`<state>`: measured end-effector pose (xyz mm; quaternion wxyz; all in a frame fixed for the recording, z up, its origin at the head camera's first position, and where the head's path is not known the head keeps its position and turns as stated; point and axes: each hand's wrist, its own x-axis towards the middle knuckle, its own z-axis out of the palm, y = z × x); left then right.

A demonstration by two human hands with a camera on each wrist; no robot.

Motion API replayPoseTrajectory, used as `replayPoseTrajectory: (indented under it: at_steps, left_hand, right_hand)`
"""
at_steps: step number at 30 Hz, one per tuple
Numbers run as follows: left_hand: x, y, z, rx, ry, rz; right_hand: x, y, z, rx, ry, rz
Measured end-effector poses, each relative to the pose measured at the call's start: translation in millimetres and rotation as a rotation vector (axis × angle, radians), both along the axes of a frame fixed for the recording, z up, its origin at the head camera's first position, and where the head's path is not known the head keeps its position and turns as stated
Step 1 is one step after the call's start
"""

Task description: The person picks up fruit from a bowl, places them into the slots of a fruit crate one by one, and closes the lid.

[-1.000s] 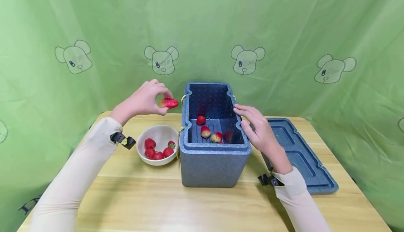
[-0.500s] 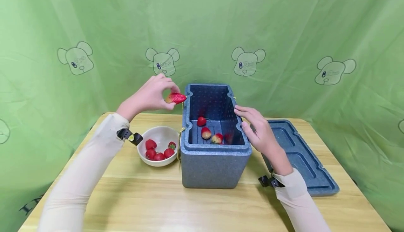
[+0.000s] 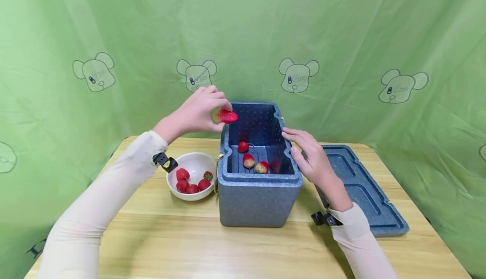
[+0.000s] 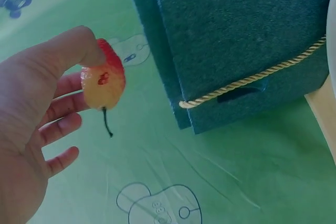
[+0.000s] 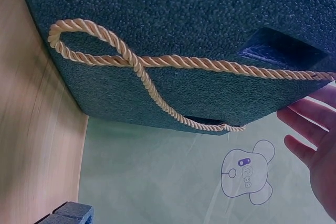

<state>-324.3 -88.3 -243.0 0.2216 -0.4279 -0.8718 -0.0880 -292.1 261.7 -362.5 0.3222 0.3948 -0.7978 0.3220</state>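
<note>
Between thumb and fingers my left hand [image 3: 199, 110] pinches a strawberry [image 3: 228, 116], red at the tip and pale at the stem end. In the left wrist view the strawberry [image 4: 113, 80] shows a thin dark stem hanging down. The hand is above the left rim of a blue-grey foam box [image 3: 254, 203]. Inside the box, several strawberries [image 3: 248, 161] lie on the floor near its front. My right hand [image 3: 309, 154] rests on the box's right rim with its fingers extended. A white bowl [image 3: 195, 163] holding several strawberries stands left of the box.
The box's foam lid [image 3: 364, 186] lies on the table [image 3: 171, 237] at the right. Twisted cord [image 5: 184, 62] runs along the box's side, looped in the right wrist view. A green curtain [image 3: 243, 22] with bear-head drawings hangs behind the table.
My left hand has moved right with the strawberry, from above the bowl's far side to over the box's left rim. The right hand has stayed on the right rim.
</note>
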Motion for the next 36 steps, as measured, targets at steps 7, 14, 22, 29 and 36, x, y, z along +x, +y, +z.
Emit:
replayPoseTrajectory:
  at_steps: [7,14,22,29,36]
  left_hand:
    - [-1.6,14.7,-4.1,-0.031,0.023,-0.05]
    - [-3.0,28.1,-7.1,-0.075,0.031,-0.087]
    - [-3.3,43.7,-2.1,-0.138,0.044,-0.103]
    - [-3.1,54.0,-5.2,-0.175,0.029,-0.098]
    - [-4.9,61.0,-6.4,-0.203,0.041,-0.094]
  right_hand:
    - [-0.6,0.5,-1.2,0.011,-0.015,0.0]
    - [-1.6,0.1,-1.3,0.01,-0.012,0.005]
    - [-1.5,-1.0,2.6,0.042,0.013,-0.006]
    - [-1.5,-1.7,4.2,0.053,0.028,-0.011]
    - [-2.1,0.0,2.2,0.047,0.053,-0.017]
